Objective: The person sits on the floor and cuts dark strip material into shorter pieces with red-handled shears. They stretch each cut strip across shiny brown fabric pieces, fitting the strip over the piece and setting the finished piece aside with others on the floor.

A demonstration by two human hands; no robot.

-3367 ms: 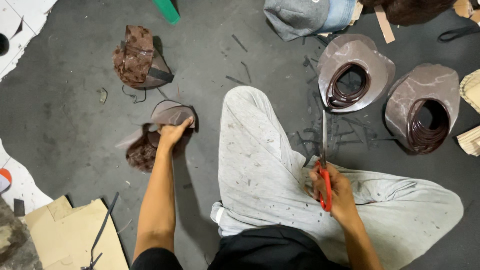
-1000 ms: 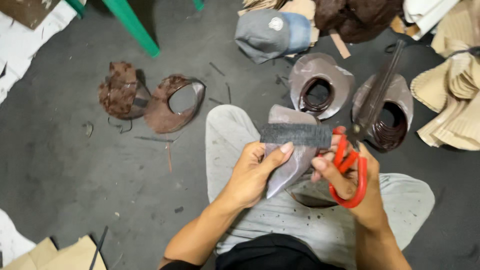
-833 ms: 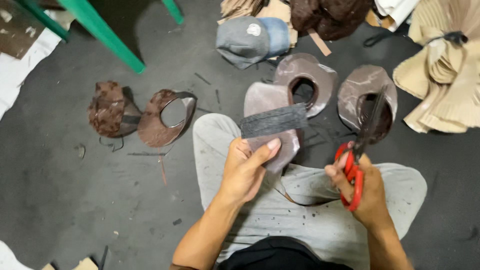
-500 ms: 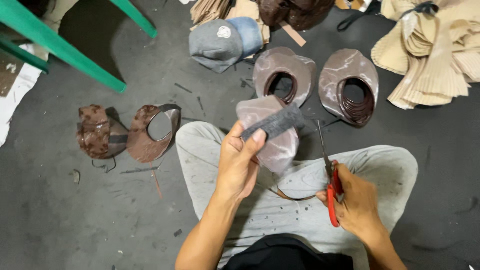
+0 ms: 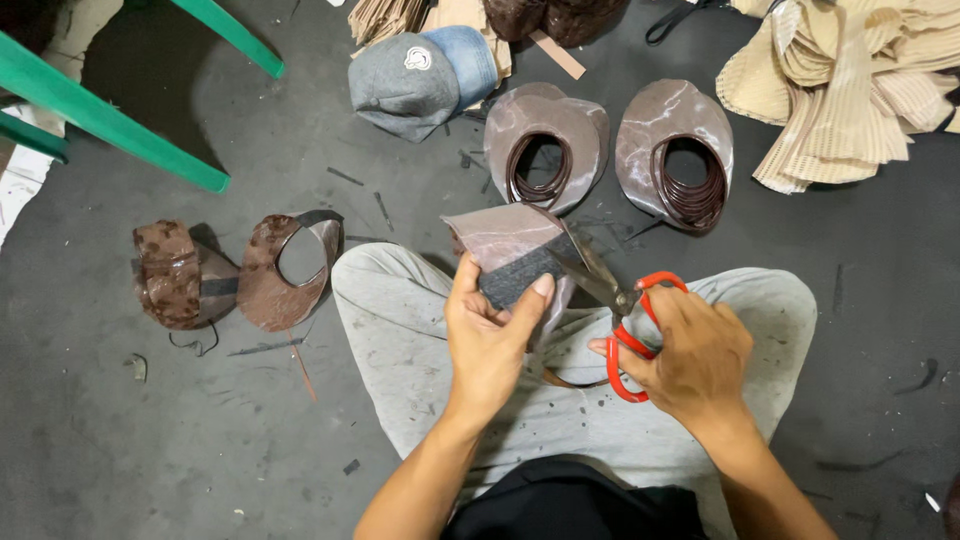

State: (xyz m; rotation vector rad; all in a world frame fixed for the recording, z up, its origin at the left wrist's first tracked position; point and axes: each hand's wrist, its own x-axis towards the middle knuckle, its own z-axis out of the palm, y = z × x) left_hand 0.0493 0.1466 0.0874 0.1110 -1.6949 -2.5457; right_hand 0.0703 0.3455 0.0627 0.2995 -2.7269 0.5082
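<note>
The left hand [image 5: 488, 335] grips a brown visor piece [image 5: 505, 245] with a dark grey strip on its near side, thumb on one side and fingers pressed on the strip, holding it up over the lap. Just right of it, the right hand [image 5: 695, 355] is closed through the red handles of the scissors [image 5: 610, 310], whose blades are parted and touching the right edge of the piece. Both hands hover above the grey trousers [image 5: 400, 340] of the seated person.

Beyond the hands, on the dark floor [image 5: 150, 450], lie two brown visors with coiled bands in their openings: one [image 5: 545, 145] straight ahead of the left hand, the other [image 5: 675, 145] ahead of the right. Farther out sits a grey and blue cap [image 5: 420, 85]. Well to the left of the left hand lie two more brown pieces [image 5: 235, 275], touching each other. Far right of the right hand is a heap of tan ribbed fabric [image 5: 840, 90]. Green chair legs [image 5: 110, 120] cross the far left.
</note>
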